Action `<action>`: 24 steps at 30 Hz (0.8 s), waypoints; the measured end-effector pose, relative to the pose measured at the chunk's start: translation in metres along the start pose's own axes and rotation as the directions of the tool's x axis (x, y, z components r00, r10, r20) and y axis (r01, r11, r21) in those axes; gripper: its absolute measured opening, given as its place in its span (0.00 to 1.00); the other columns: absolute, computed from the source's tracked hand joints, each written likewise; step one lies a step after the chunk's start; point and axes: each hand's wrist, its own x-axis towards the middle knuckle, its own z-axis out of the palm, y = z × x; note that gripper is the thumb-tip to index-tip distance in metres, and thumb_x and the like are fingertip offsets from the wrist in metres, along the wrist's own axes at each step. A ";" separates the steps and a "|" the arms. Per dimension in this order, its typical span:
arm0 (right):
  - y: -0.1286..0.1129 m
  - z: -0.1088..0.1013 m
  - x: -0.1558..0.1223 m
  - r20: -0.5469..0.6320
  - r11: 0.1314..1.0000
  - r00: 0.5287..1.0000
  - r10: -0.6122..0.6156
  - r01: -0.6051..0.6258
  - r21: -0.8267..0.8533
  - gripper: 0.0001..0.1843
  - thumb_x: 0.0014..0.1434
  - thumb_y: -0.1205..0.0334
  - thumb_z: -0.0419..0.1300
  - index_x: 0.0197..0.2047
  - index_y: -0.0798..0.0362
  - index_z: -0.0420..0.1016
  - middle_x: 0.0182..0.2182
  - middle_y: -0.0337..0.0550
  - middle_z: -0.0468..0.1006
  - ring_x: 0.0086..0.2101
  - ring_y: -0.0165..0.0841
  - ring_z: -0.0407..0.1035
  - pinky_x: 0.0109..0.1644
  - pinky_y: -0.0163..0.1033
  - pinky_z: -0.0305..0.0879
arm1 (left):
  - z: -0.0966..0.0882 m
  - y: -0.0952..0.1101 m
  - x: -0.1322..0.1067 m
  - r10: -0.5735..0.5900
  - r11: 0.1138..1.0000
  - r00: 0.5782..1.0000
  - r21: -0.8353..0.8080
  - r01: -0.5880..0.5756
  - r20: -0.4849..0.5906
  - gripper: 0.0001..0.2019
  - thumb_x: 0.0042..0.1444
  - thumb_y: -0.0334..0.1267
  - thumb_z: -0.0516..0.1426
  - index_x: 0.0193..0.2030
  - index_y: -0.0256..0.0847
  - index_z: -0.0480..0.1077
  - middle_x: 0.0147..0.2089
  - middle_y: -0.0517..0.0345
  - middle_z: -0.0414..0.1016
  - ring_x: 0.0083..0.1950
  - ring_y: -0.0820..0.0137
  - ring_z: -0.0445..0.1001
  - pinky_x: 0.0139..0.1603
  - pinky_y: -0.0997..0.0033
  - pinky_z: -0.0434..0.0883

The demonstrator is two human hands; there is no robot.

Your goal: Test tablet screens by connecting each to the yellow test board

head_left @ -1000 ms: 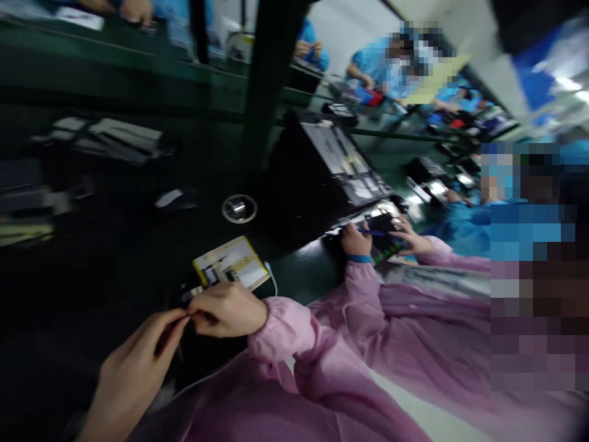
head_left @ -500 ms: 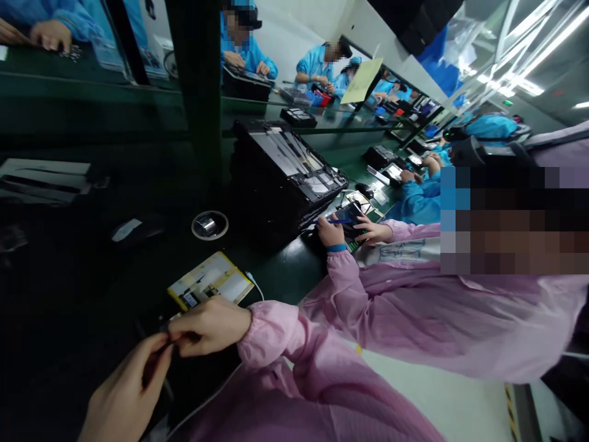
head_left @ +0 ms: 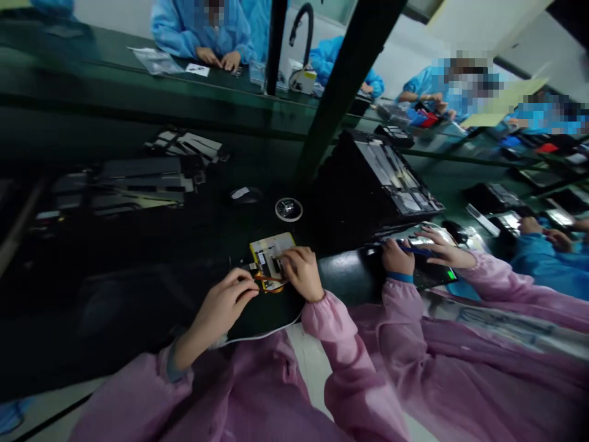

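Left hand (head_left: 225, 304): fingertips are pinched shut on an orange strip (head_left: 268, 280). Right hand (head_left: 301, 273): fingers are curled over the yellow-taped board (head_left: 269, 247) laid on the bench (head_left: 138, 264); its grip cannot be told. Flat panels (head_left: 391, 172) are stacked in a black tray (head_left: 343, 196) nearby.

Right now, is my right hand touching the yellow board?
Touching. The head view shows the right hand with its fingers lying on the yellow board.

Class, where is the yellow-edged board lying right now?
Head view, centre: the yellow-edged board lies on the dark bench, under the right hand, left hand at its near edge.
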 end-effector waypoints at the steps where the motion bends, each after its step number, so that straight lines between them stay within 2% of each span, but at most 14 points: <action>1: -0.003 0.004 0.005 0.025 0.998 0.999 -0.026 0.027 -0.054 0.13 0.64 0.64 0.52 0.48 0.53 0.75 0.44 0.49 0.75 0.47 0.39 0.64 0.51 0.46 0.60 | 0.000 0.001 0.000 0.000 1.000 1.000 -0.009 0.000 -0.016 0.08 0.62 0.37 0.53 0.36 0.44 0.74 0.45 0.56 0.74 0.41 0.70 0.76 0.42 0.71 0.74; 4: -0.007 0.012 0.017 0.068 0.986 0.996 -0.063 0.072 -0.151 0.14 0.64 0.63 0.53 0.50 0.54 0.74 0.45 0.51 0.73 0.46 0.40 0.63 0.49 0.46 0.60 | -0.004 0.003 -0.004 -0.032 0.998 0.997 -0.065 0.027 -0.069 0.07 0.62 0.37 0.54 0.43 0.45 0.73 0.54 0.53 0.70 0.38 0.72 0.75 0.40 0.69 0.75; 6: -0.007 0.016 0.021 0.055 0.980 0.996 -0.073 0.082 -0.183 0.14 0.63 0.64 0.53 0.50 0.55 0.73 0.45 0.51 0.73 0.44 0.40 0.63 0.48 0.45 0.60 | -0.011 0.003 -0.012 -0.072 0.992 0.993 -0.106 0.062 -0.097 0.11 0.62 0.39 0.54 0.50 0.46 0.70 0.57 0.51 0.67 0.36 0.73 0.74 0.38 0.69 0.76; 8: -0.006 0.019 0.022 0.029 0.973 0.995 -0.098 0.102 -0.205 0.15 0.63 0.65 0.53 0.51 0.56 0.73 0.44 0.51 0.73 0.43 0.40 0.63 0.47 0.45 0.60 | -0.021 -0.001 -0.024 -0.114 0.988 0.985 -0.120 0.099 -0.126 0.14 0.62 0.39 0.53 0.55 0.47 0.67 0.58 0.51 0.66 0.39 0.72 0.74 0.39 0.69 0.76; 12: -0.006 0.023 0.023 0.017 0.960 0.991 -0.133 0.133 -0.248 0.16 0.63 0.67 0.51 0.51 0.55 0.73 0.44 0.51 0.73 0.43 0.40 0.63 0.46 0.44 0.60 | -0.046 -0.022 -0.062 -0.205 0.979 0.949 -0.051 0.199 -0.239 0.14 0.63 0.42 0.52 0.54 0.47 0.66 0.57 0.51 0.68 0.50 0.65 0.74 0.49 0.62 0.75; 15: -0.001 0.022 0.026 0.033 0.958 0.989 -0.143 0.147 -0.245 0.17 0.61 0.70 0.51 0.51 0.55 0.74 0.43 0.51 0.74 0.44 0.41 0.65 0.47 0.45 0.61 | -0.069 -0.047 -0.095 -0.282 0.942 0.874 0.057 0.329 -0.395 0.15 0.62 0.45 0.52 0.53 0.46 0.66 0.57 0.50 0.68 0.57 0.59 0.70 0.58 0.53 0.68; 17: 0.004 0.014 0.026 0.026 0.975 0.989 -0.146 0.148 -0.162 0.20 0.59 0.72 0.49 0.51 0.55 0.74 0.43 0.51 0.75 0.44 0.40 0.66 0.47 0.44 0.64 | -0.083 -0.067 -0.115 -0.330 0.885 0.788 0.121 0.450 -0.520 0.17 0.62 0.48 0.51 0.54 0.44 0.66 0.58 0.47 0.67 0.61 0.54 0.65 0.62 0.48 0.63; 19: 0.005 -0.001 0.023 -0.074 0.994 0.993 -0.096 0.092 -0.059 0.22 0.58 0.73 0.46 0.52 0.55 0.73 0.42 0.50 0.75 0.42 0.38 0.69 0.46 0.43 0.66 | -0.094 -0.087 -0.131 -0.399 0.818 0.697 0.111 0.564 -0.596 0.21 0.61 0.50 0.51 0.56 0.42 0.65 0.60 0.43 0.66 0.63 0.50 0.63 0.63 0.45 0.61; 20: 0.002 -0.009 0.019 -0.162 0.999 0.986 -0.047 0.045 -0.016 0.23 0.58 0.73 0.45 0.52 0.54 0.73 0.41 0.49 0.75 0.41 0.37 0.70 0.45 0.43 0.67 | -0.097 -0.096 -0.137 -0.457 0.790 0.658 0.067 0.609 -0.599 0.23 0.61 0.52 0.50 0.57 0.41 0.64 0.60 0.42 0.66 0.63 0.49 0.64 0.62 0.44 0.62; 22: -0.015 -0.022 0.007 -0.391 1.000 0.920 0.028 -0.029 0.005 0.23 0.60 0.72 0.45 0.54 0.53 0.71 0.40 0.49 0.75 0.41 0.38 0.70 0.46 0.46 0.67 | -0.101 -0.108 -0.145 -0.580 0.757 0.611 -0.079 0.649 -0.539 0.25 0.60 0.54 0.50 0.59 0.42 0.63 0.60 0.44 0.68 0.61 0.51 0.67 0.61 0.46 0.64; 23: -0.029 -0.025 0.000 -0.465 1.000 0.885 0.028 -0.028 0.007 0.21 0.62 0.70 0.46 0.55 0.52 0.70 0.41 0.50 0.74 0.42 0.40 0.69 0.47 0.47 0.66 | -0.102 -0.110 -0.146 -0.624 0.750 0.601 -0.166 0.640 -0.500 0.25 0.60 0.54 0.50 0.60 0.43 0.62 0.60 0.45 0.69 0.62 0.53 0.67 0.62 0.48 0.64; 24: -0.045 -0.023 -0.007 -0.497 1.000 0.867 -0.015 0.025 0.013 0.20 0.62 0.70 0.48 0.54 0.52 0.70 0.42 0.51 0.74 0.43 0.41 0.69 0.49 0.48 0.65 | -0.103 -0.109 -0.146 -0.648 0.750 0.600 -0.252 0.612 -0.470 0.26 0.60 0.53 0.51 0.61 0.43 0.61 0.61 0.46 0.68 0.62 0.55 0.67 0.63 0.51 0.63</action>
